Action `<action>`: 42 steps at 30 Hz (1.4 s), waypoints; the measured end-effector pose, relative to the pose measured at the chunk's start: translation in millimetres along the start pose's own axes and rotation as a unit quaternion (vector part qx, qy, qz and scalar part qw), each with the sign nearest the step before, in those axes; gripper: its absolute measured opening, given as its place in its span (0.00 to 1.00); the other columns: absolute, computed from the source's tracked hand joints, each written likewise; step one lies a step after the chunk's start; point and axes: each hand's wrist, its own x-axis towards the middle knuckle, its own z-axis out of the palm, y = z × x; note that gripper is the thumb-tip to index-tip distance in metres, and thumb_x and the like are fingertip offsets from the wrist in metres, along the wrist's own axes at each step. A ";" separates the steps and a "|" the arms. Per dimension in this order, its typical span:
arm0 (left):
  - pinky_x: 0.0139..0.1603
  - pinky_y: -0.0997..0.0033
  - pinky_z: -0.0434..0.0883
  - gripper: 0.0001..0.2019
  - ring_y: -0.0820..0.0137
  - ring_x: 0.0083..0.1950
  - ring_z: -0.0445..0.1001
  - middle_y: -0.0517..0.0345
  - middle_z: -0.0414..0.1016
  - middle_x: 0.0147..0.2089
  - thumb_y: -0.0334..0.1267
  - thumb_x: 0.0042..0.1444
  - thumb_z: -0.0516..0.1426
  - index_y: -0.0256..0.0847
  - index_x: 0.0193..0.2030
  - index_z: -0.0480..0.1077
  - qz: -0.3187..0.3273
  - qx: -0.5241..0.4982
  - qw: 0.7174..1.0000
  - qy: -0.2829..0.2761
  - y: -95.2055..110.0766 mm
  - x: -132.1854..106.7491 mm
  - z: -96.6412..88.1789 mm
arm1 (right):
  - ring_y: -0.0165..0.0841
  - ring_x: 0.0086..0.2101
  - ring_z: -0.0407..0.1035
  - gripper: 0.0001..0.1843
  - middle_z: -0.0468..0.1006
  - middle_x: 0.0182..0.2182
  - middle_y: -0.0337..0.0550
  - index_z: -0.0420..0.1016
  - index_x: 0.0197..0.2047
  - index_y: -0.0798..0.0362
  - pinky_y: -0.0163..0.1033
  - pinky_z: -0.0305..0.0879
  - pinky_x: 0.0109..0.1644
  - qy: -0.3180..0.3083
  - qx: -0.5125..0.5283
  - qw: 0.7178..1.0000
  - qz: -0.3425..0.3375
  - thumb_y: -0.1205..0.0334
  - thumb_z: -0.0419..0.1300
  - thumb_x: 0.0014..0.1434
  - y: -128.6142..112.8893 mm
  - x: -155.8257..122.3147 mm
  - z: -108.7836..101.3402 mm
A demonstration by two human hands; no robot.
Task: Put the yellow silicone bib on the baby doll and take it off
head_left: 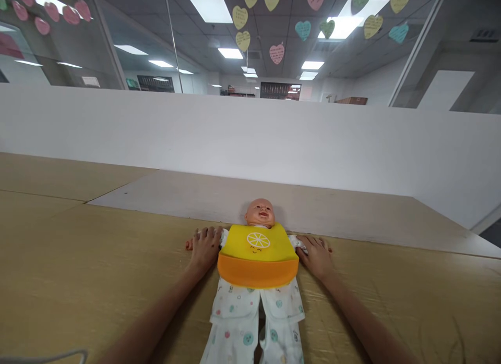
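A baby doll (260,213) lies on its back, head toward the wall, in white pyjamas (238,306) with a coloured dot print. Over its chest lies a yellow silicone bib (242,241) with a white citrus slice, a smiling face and an orange pocket (258,273) at the bottom. My left hand (206,247) is closed over the doll's arm on the left, whose small hand pokes out beyond my fingers. On the other side, my right hand (316,254) holds the opposite arm the same way. Both my thumbs are partly hidden.
The doll lies on a tan wooden surface (117,259), with a pale grey strip (332,207) behind its head. A white low wall (235,140) rises beyond, topped by glass with heart-shaped notes (276,53). A grey cable (58,358) enters at bottom left.
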 end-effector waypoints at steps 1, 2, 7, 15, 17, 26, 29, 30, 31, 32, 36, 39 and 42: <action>0.58 0.47 0.59 0.20 0.52 0.54 0.69 0.40 0.73 0.53 0.31 0.62 0.47 0.36 0.59 0.67 -0.005 0.003 1.000 0.000 1.3 0.9 0.2 | 0.42 0.53 0.66 0.18 0.73 0.54 0.46 0.71 0.56 0.50 0.52 0.48 0.60 0.005 0.000 1.000 -0.002 0.61 0.52 0.64 -0.4 1.2 0.2; 0.59 0.45 0.58 0.20 0.51 0.54 0.69 0.39 0.73 0.53 0.31 0.62 0.47 0.35 0.59 0.67 -0.011 0.004 1.000 0.000 2.5 1.8 0.5 | 0.41 0.53 0.66 0.18 0.73 0.54 0.45 0.71 0.56 0.50 0.51 0.49 0.59 0.010 0.000 1.000 -0.004 0.61 0.52 0.64 -0.9 2.4 0.3; 0.60 0.42 0.58 0.20 0.50 0.55 0.68 0.38 0.73 0.53 0.32 0.62 0.47 0.35 0.60 0.67 -0.022 0.009 1.000 -0.002 5.5 3.4 2.8 | 0.40 0.51 0.66 0.17 0.75 0.52 0.43 0.72 0.54 0.49 0.49 0.50 0.57 0.033 0.009 0.999 -0.006 0.61 0.53 0.63 -2.2 5.4 2.2; 0.61 0.38 0.56 0.21 0.50 0.56 0.68 0.40 0.73 0.54 0.31 0.63 0.45 0.38 0.60 0.67 -0.042 0.026 0.999 -0.004 7.4 10.6 8.2 | 0.41 0.51 0.67 0.16 0.76 0.51 0.45 0.72 0.53 0.49 0.50 0.47 0.59 0.038 0.012 0.999 -0.009 0.61 0.53 0.63 -0.8 12.1 8.9; 0.61 0.37 0.56 0.22 0.49 0.56 0.68 0.39 0.73 0.54 0.31 0.63 0.45 0.36 0.61 0.66 -0.045 0.028 0.999 -0.006 7.9 14.1 10.9 | 0.42 0.51 0.67 0.16 0.76 0.51 0.46 0.72 0.53 0.49 0.51 0.46 0.60 0.037 0.012 0.999 -0.008 0.61 0.52 0.63 -0.3 15.2 10.5; 0.59 0.37 0.57 0.21 0.49 0.56 0.67 0.36 0.72 0.53 0.31 0.63 0.44 0.37 0.59 0.67 -0.066 0.006 0.998 0.000 10.8 23.8 18.0 | 0.40 0.49 0.68 0.16 0.76 0.49 0.46 0.73 0.52 0.50 0.48 0.49 0.58 0.070 0.009 0.998 -0.003 0.60 0.52 0.63 5.9 29.3 19.0; 0.59 0.36 0.57 0.21 0.49 0.57 0.66 0.37 0.72 0.54 0.32 0.63 0.44 0.38 0.60 0.67 -0.066 -0.005 0.998 -0.005 10.7 25.4 19.5 | 0.40 0.49 0.68 0.16 0.76 0.49 0.45 0.73 0.52 0.50 0.47 0.49 0.57 0.074 0.009 0.997 -0.007 0.60 0.53 0.63 6.2 29.8 21.2; 0.59 0.36 0.56 0.21 0.48 0.57 0.66 0.37 0.72 0.54 0.32 0.63 0.44 0.38 0.60 0.67 -0.065 -0.007 0.998 -0.007 10.3 25.4 20.2 | 0.39 0.49 0.68 0.16 0.76 0.49 0.45 0.73 0.52 0.50 0.47 0.49 0.57 0.075 0.009 0.997 -0.008 0.60 0.52 0.63 6.0 29.5 21.6; 0.60 0.36 0.55 0.21 0.48 0.58 0.66 0.38 0.72 0.54 0.32 0.63 0.44 0.37 0.60 0.67 -0.064 -0.008 0.998 -0.008 9.8 25.1 20.9 | 0.39 0.49 0.68 0.16 0.76 0.49 0.45 0.73 0.53 0.50 0.47 0.49 0.57 0.075 0.010 0.997 -0.006 0.60 0.52 0.63 5.6 29.0 21.8; 0.61 0.35 0.54 0.21 0.48 0.58 0.65 0.38 0.72 0.55 0.32 0.63 0.44 0.37 0.60 0.66 -0.063 -0.009 0.998 -0.009 9.3 24.4 21.6 | 0.39 0.49 0.68 0.16 0.76 0.49 0.45 0.73 0.53 0.50 0.47 0.48 0.58 0.076 0.010 0.997 -0.004 0.60 0.53 0.63 5.0 28.4 21.6; 0.62 0.33 0.50 0.22 0.47 0.62 0.61 0.39 0.69 0.59 0.33 0.63 0.45 0.39 0.62 0.65 -0.053 -0.030 0.998 0.003 9.1 19.2 22.3 | 0.40 0.50 0.67 0.17 0.76 0.49 0.45 0.73 0.53 0.50 0.48 0.48 0.58 0.068 0.008 0.998 0.003 0.61 0.53 0.63 1.4 24.7 18.3; 0.64 0.33 0.47 0.23 0.48 0.64 0.59 0.39 0.68 0.61 0.34 0.63 0.45 0.40 0.64 0.62 -0.028 -0.067 0.997 0.021 11.0 14.6 20.2 | 0.40 0.50 0.66 0.17 0.76 0.50 0.45 0.73 0.54 0.51 0.47 0.48 0.58 0.058 0.009 0.998 0.004 0.61 0.53 0.63 -1.5 20.0 13.6; 0.65 0.34 0.44 0.24 0.49 0.63 0.60 0.43 0.69 0.61 0.34 0.62 0.46 0.44 0.65 0.62 -0.007 -0.107 0.994 0.036 11.3 11.6 17.1 | 0.40 0.50 0.66 0.18 0.76 0.50 0.44 0.72 0.54 0.50 0.46 0.49 0.57 0.048 0.014 0.999 -0.004 0.62 0.53 0.62 -3.9 14.8 8.9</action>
